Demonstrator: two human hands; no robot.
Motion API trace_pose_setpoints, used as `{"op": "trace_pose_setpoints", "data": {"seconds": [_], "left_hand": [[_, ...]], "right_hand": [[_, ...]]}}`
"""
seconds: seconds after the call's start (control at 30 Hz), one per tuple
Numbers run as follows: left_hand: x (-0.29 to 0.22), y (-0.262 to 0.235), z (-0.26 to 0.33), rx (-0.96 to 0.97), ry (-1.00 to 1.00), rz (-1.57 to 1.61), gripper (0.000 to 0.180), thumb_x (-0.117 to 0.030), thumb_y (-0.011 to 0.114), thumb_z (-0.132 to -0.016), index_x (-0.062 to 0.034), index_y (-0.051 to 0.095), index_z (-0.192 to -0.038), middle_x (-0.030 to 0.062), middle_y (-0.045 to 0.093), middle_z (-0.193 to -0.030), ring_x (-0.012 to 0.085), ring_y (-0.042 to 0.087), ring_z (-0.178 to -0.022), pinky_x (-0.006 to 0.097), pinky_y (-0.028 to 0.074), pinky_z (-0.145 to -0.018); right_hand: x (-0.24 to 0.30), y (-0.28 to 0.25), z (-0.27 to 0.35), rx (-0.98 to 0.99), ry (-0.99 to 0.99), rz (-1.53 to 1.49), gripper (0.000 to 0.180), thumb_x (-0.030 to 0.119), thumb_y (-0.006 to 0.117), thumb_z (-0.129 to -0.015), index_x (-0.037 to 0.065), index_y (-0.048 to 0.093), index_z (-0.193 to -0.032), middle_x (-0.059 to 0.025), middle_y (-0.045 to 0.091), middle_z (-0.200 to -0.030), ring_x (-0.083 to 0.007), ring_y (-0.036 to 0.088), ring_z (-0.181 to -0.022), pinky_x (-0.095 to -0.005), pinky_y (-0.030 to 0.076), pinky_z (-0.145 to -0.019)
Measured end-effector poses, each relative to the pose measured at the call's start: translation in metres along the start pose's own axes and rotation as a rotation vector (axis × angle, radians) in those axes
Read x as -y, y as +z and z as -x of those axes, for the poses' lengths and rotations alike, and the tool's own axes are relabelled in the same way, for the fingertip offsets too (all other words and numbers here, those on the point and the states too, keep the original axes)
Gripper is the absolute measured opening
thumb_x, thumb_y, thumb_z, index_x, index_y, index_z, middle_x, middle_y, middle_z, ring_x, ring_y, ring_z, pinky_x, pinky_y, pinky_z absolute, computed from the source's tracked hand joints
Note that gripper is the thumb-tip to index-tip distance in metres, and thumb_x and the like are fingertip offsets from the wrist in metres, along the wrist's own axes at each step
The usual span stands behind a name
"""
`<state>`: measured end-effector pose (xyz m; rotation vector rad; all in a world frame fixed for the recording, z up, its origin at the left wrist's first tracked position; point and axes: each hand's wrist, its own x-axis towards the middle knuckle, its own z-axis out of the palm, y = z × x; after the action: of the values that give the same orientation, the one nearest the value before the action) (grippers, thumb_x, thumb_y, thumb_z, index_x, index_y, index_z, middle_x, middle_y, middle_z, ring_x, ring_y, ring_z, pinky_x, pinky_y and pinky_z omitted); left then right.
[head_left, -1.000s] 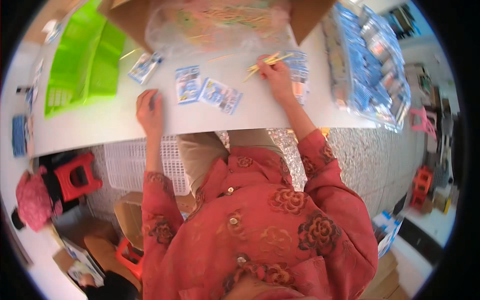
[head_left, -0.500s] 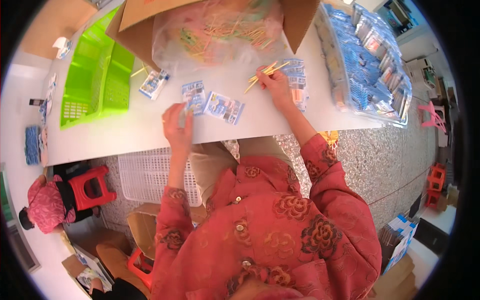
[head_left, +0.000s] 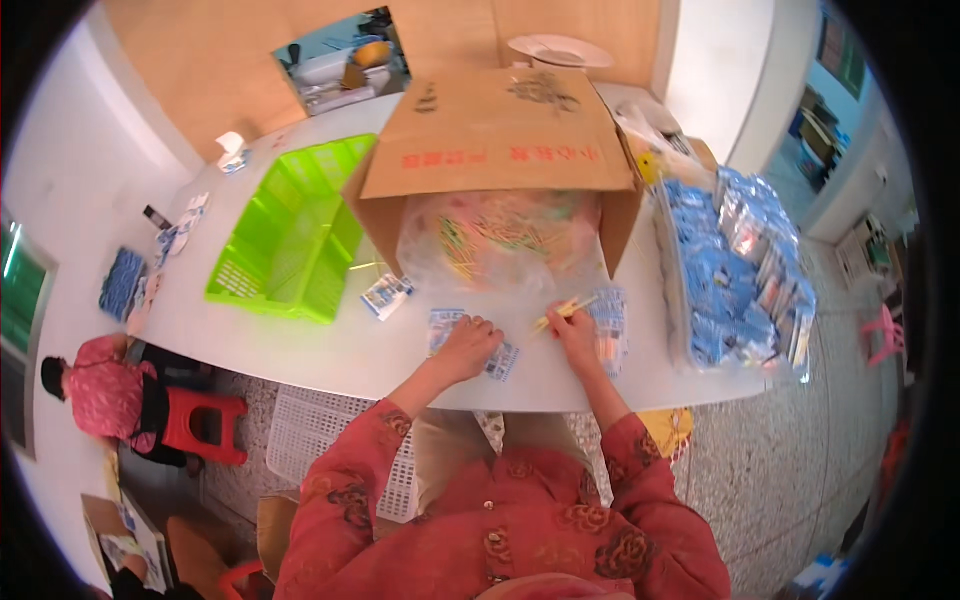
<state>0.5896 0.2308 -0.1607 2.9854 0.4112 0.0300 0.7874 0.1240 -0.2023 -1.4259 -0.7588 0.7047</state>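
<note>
In my right hand [head_left: 572, 330] is a small bunch of thin pale-yellow sticks [head_left: 553, 318], pinched between thumb and fingers. It is above the table beside a row of overlapping blue and white packets [head_left: 608, 325]. My left hand [head_left: 468, 350] is palm down with curled fingers over a flat blue and white packet [head_left: 503, 364], whose edge shows past the hand. The fingertips are partly hidden, so what they grip cannot be made out. Another packet [head_left: 443, 326] lies just left of that hand. More sticks [head_left: 490, 228] fill a clear plastic bag in an open cardboard box [head_left: 500, 150].
A green plastic basket [head_left: 290, 235] stands at the left, with a small packet [head_left: 387, 296] near it. At the right, a clear bin [head_left: 680, 330] is heaped with blue packets. A person [head_left: 105, 390] sits far left near a red stool [head_left: 205, 425].
The view has tilted up, showing more of the box and the wall. My left hand has moved right, onto the packet nearer my right hand. The right hand still holds the sticks.
</note>
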Motion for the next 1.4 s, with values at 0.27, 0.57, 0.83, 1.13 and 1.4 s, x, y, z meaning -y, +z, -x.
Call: {"op": "trace_pose_setpoints", "data": {"seconds": [0.27,0.57,0.83,1.13,1.4], "left_hand": [[0.011,0.010,0.007,-0.188,0.061,0.169,0.009,-0.010,0.061,-0.072,-0.0066,0.058,-0.080,0.0134,0.059,-0.079,0.0342,0.060,-0.077,0.043,0.048,-0.067],[-0.013,-0.008,0.090,-0.370,-0.519,0.843,0.013,-0.007,0.065,-0.078,-0.0018,0.063,-0.090,0.0122,0.063,-0.072,0.0216,0.061,-0.062,0.030,0.047,-0.059],[-0.015,-0.036,0.083,-0.497,-0.442,0.483,0.007,-0.007,0.064,-0.072,-0.0042,0.062,-0.079,0.0109,0.060,-0.074,0.0297,0.061,-0.066,0.037,0.047,-0.056],[0.018,-0.051,0.027,-0.227,-0.222,0.187,0.004,-0.006,0.060,-0.071,-0.0053,0.063,-0.073,0.0106,0.060,-0.073,0.0302,0.061,-0.069,0.041,0.048,-0.058],[0.004,-0.052,-0.004,-0.119,-0.155,0.079,0.005,-0.006,0.060,-0.070,-0.0053,0.063,-0.074,0.0101,0.060,-0.075,0.0301,0.061,-0.074,0.042,0.049,-0.063]], "right_hand": [[-0.010,-0.014,-0.015,0.033,-0.002,0.187,0.031,0.031,0.061,-0.087,0.008,0.054,-0.067,0.0029,0.052,-0.061,-0.0062,0.045,-0.056,-0.0252,0.036,-0.050],[0.080,-0.003,-0.072,0.233,-0.008,0.110,0.020,0.021,0.064,-0.086,0.003,0.063,-0.077,0.0027,0.052,-0.063,-0.0048,0.046,-0.059,-0.0227,0.038,-0.053],[0.092,0.030,-0.033,0.378,-0.160,0.469,0.012,0.015,0.063,-0.086,0.004,0.062,-0.090,0.0041,0.053,-0.073,-0.0040,0.045,-0.060,-0.0208,0.039,-0.054],[0.110,0.033,-0.003,0.609,0.086,0.274,0.009,0.011,0.063,-0.085,0.004,0.063,-0.090,0.0046,0.053,-0.069,-0.0023,0.045,-0.060,-0.0204,0.038,-0.051],[0.084,0.039,-0.005,0.508,-0.045,0.321,0.012,0.007,0.065,-0.079,0.001,0.065,-0.090,0.0035,0.049,-0.060,-0.0036,0.041,-0.056,-0.0233,0.037,-0.049]]}}
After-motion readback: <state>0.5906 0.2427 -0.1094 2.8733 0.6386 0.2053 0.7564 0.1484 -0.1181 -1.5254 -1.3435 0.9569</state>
